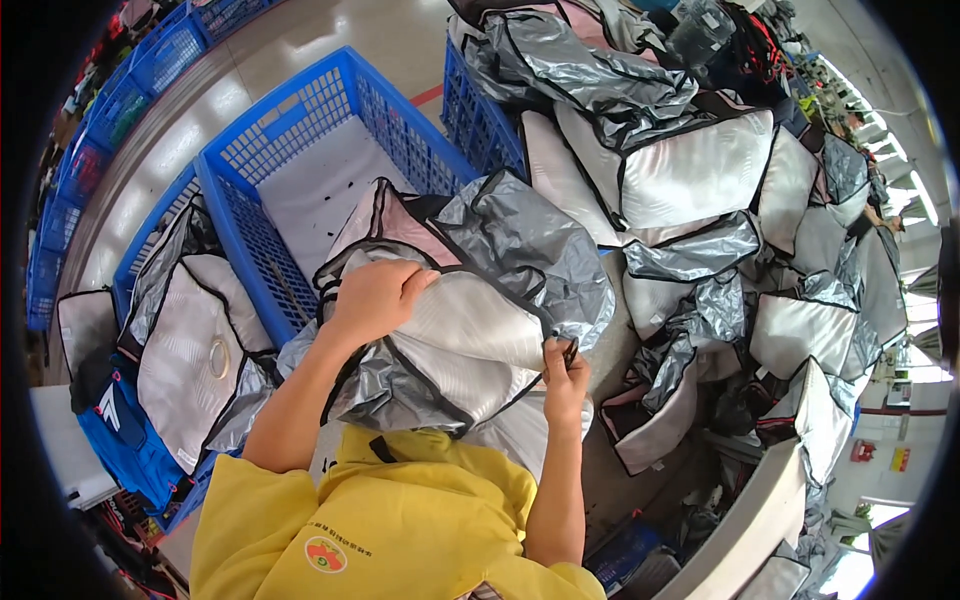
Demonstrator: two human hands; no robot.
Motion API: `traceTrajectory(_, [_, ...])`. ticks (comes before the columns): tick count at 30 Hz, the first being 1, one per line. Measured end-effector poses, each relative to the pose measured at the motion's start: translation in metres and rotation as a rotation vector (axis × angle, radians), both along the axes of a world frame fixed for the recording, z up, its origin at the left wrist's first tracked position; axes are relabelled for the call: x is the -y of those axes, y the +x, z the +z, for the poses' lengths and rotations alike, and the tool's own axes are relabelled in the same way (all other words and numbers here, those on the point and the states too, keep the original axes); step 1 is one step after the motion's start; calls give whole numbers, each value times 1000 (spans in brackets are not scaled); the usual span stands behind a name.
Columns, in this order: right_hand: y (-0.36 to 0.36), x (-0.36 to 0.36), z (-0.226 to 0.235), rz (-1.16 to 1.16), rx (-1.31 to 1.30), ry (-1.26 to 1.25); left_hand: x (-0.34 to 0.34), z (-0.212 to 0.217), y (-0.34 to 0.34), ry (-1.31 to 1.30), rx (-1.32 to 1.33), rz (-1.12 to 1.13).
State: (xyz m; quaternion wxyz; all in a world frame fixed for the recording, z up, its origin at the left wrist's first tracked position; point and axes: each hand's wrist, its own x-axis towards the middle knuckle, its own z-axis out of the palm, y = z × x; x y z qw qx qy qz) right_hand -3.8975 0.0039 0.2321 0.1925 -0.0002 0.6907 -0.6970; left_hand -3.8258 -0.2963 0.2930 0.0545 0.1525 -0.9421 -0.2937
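Note:
In front of me lies a half-sewn bag (470, 325) with pale, shiny padded panels, black-bound edges and a crumpled silver lining. My left hand (380, 300) is closed on its upper left part, fingers curled over the pale panel. My right hand (567, 380) is closed at the bag's right corner, beside the black binding. A small black thing (571, 352) sticks up between its thumb and fingers; its kind I cannot make out. Silver lining (530, 250) bulges loosely beyond my hands.
A large blue plastic crate (222, 235) with dark scraps on its pale bottom stands beyond the bag. At right is a big heap of similar bags (700, 170). More bag pieces (185, 350) and a blue bag (130, 425) lie at left. A pale curved panel (745, 530) rises at lower right.

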Motion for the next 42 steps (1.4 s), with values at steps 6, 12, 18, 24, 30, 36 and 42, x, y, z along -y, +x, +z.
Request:
traceTrajectory(6, [-2, 1, -4, 2, 3, 3, 4, -1, 0, -19, 33, -1])
traceTrajectory(12, [-1, -5, -17, -35, -46, -7, 4, -5, -1, -33, 31, -15])
traceTrajectory(18, [-1, -6, -12, 5, -16, -14, 5, -11, 3, 44, -109, -80])
traceTrajectory(24, [0, -4, -11, 6, -11, -15, 11, -11, 6, 96, -63, -115])
traceTrajectory(30, [0, -4, -11, 0, -9, -12, 11, -13, 5, 70, -28, -119])
traceTrajectory(36, [0, -8, -11, 7, -2, -36, 0, 9, -20, 121, -247, -212])
traceTrajectory(42, [4, -10, -15, -15, -24, -13, 15, 12, -75, 283, 220, -533])
